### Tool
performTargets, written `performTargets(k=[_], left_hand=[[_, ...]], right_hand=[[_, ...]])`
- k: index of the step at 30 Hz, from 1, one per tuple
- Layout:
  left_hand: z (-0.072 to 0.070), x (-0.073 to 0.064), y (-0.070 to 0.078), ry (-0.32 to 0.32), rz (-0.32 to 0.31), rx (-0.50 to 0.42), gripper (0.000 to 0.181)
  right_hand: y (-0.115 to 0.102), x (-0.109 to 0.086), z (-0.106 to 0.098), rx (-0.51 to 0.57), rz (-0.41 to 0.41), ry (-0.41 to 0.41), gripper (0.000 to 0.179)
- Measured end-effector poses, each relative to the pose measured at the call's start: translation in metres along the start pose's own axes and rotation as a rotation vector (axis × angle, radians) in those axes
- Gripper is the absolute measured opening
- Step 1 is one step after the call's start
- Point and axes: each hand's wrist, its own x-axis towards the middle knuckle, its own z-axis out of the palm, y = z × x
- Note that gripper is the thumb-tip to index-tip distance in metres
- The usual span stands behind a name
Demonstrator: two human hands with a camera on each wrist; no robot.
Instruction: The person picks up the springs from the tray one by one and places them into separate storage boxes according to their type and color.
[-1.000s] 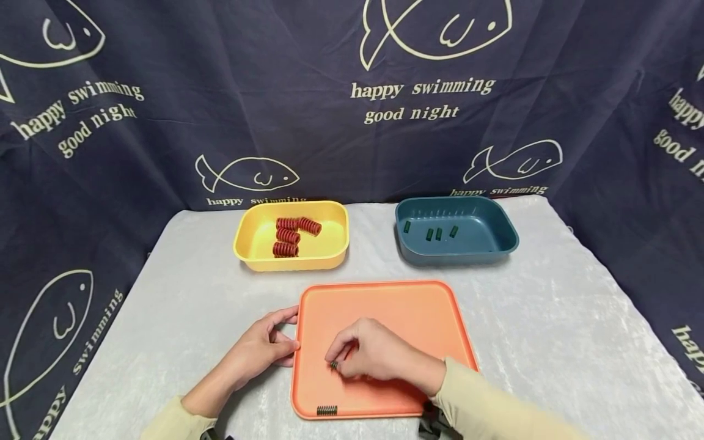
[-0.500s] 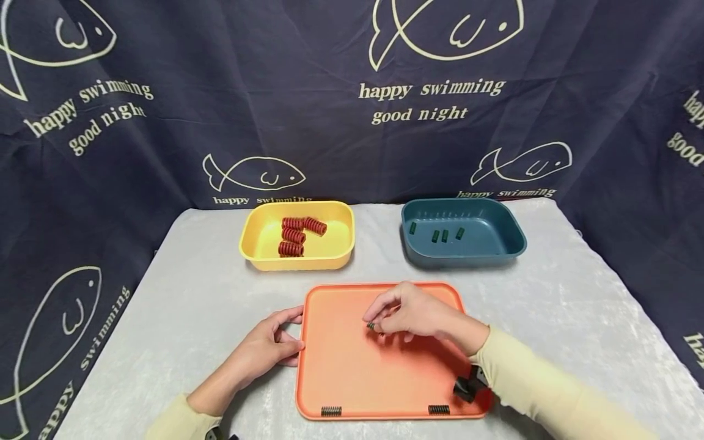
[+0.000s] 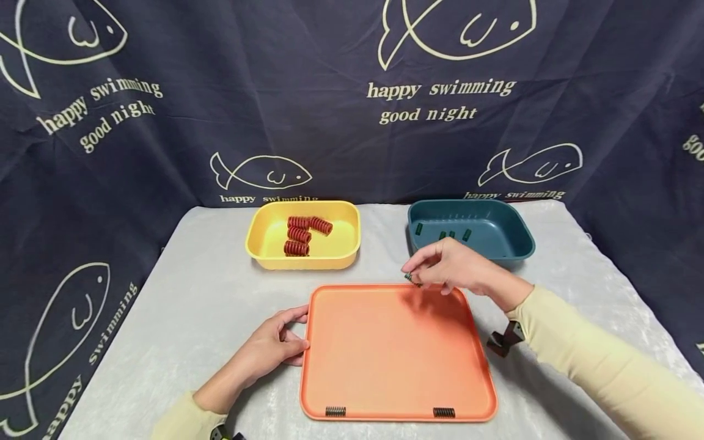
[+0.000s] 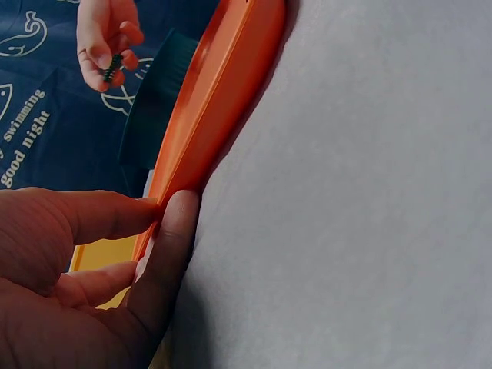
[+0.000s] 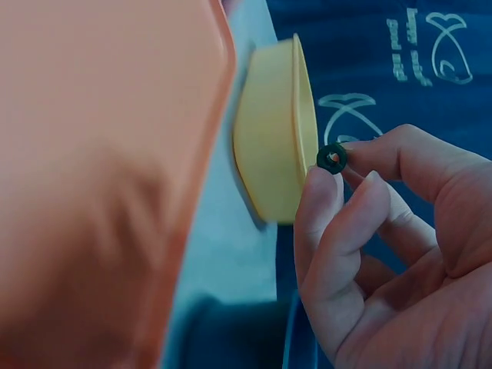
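Observation:
My right hand [image 3: 448, 266] pinches a small dark green coil spring [image 5: 332, 158] between thumb and fingertips, over the far edge of the orange tray [image 3: 396, 348] and in front of the blue bin. The spring's round end with its hole faces the right wrist camera. My left hand [image 3: 275, 342] holds the tray by its left edge, one finger on the rim and another low against the outer wall in the left wrist view. Along the tray's near rim lie two dark springs, a left one [image 3: 335, 411] and a right one [image 3: 443, 412].
A yellow bin [image 3: 305, 263] with several red springs [image 3: 299, 234] stands at the back left. At the back right, the dark blue bin [image 3: 517, 235] holds several green springs [image 3: 467, 234], partly behind my right hand. A navy fish-print cloth [image 3: 341, 122] hangs behind the table.
My right hand has moved up and right with the green spring, from over the tray's middle to its far edge, uncovering the near right spring. My left hand stays at the tray's edge.

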Motion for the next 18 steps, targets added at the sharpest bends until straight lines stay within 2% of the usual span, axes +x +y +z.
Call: performTargets(k=[9, 18], left_hand=[[0.001, 0.001, 0.001, 0.019, -0.001, 0.021, 0.072], [0.001, 0.000, 0.002, 0.018, 0.015, 0.019, 0.071]], right_hand=[[0.000, 0.010, -0.049, -0.027, 0.093, 0.060, 0.037], [0.022, 0.032, -0.085, -0.019, 0.156, 0.109, 0.043]])
